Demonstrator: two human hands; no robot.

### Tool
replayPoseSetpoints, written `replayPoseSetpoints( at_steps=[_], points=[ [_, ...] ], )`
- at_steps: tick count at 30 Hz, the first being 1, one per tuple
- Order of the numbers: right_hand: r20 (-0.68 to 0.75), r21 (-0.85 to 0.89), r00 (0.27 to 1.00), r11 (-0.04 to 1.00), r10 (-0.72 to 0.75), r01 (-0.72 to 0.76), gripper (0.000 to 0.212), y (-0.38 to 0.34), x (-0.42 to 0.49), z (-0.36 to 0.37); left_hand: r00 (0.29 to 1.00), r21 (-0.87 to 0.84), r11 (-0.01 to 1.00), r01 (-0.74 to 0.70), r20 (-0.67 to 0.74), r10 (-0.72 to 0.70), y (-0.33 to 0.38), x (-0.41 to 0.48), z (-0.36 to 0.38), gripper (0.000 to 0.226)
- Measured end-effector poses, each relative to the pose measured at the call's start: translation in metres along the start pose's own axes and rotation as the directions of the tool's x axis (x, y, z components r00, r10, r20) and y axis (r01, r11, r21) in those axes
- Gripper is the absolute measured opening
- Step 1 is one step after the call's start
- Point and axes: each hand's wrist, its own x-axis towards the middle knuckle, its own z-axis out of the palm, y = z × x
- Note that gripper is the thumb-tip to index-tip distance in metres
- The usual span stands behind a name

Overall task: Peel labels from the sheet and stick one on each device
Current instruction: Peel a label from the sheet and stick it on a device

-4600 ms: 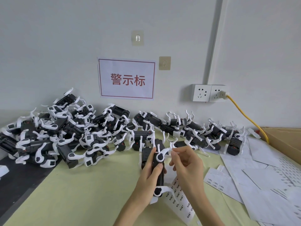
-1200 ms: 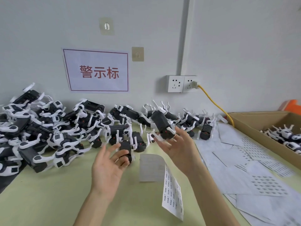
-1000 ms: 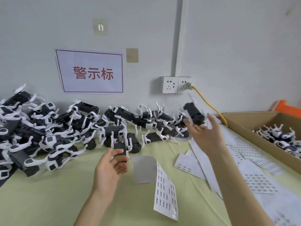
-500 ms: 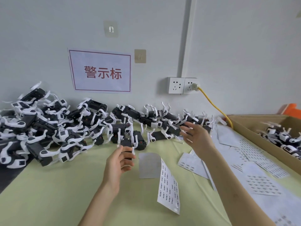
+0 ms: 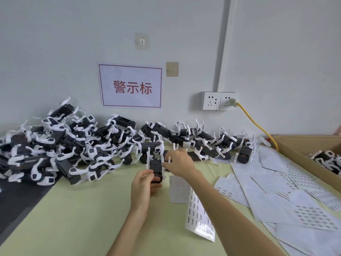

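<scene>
A black device with white curved arms (image 5: 155,166) stands on the green table top in front of me. My left hand (image 5: 143,187) grips its near end from below, fingers curled round it. My right hand (image 5: 178,162) holds its far end and a white arm from the right. A label sheet (image 5: 198,212) with several small printed labels lies just right of my left forearm, partly under my right arm. A big pile of the same devices (image 5: 77,145) runs along the wall.
Used backing sheets (image 5: 287,196) are spread over the right side of the table. A cardboard box (image 5: 295,152) at the far right holds more devices (image 5: 326,159). A yellow cable (image 5: 256,124) runs from the wall socket down behind the box. A white paper scrap (image 5: 179,189) lies by the device.
My right hand came back from the box side on the right, where it had carried a device away, and now holds the device that my left hand took up at the table's middle.
</scene>
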Motion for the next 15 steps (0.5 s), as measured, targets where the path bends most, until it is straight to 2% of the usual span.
replayPoseSetpoints(
  at_steps=[1,4,7,9,12,15],
  points=[
    [-0.047,-0.009,0.999,1.000,0.018,-0.018,0.023,0.000,0.000,0.001,1.000,0.001,1.000,-0.004,0.004,0.004,0.000,0.000,0.000,0.017],
    [-0.134,0.025,0.990,0.998,0.052,-0.049,0.027,0.003,-0.003,-0.004,1.000,0.012,1.000,0.002,0.027,-0.002,-0.002,0.000,0.000,0.017],
    [-0.171,0.317,0.974,0.944,0.148,-0.088,0.022,0.005,-0.007,-0.020,0.999,0.015,1.000,0.009,0.044,-0.009,-0.004,0.000,0.000,0.017],
    [-0.247,0.503,0.948,0.863,0.200,-0.050,0.017,0.006,-0.010,-0.034,0.999,0.036,0.999,0.000,0.046,-0.002,-0.004,0.000,0.000,0.016],
    [-0.334,0.692,0.900,0.721,0.281,0.032,0.016,0.005,-0.023,-0.052,0.997,0.068,0.997,-0.021,0.071,0.016,-0.003,0.001,0.000,0.016],
    [-0.318,0.865,0.894,0.483,0.314,0.138,0.015,0.007,-0.041,-0.062,0.993,0.043,0.996,-0.078,0.096,0.073,0.001,-0.003,0.001,0.014]
  ],
)
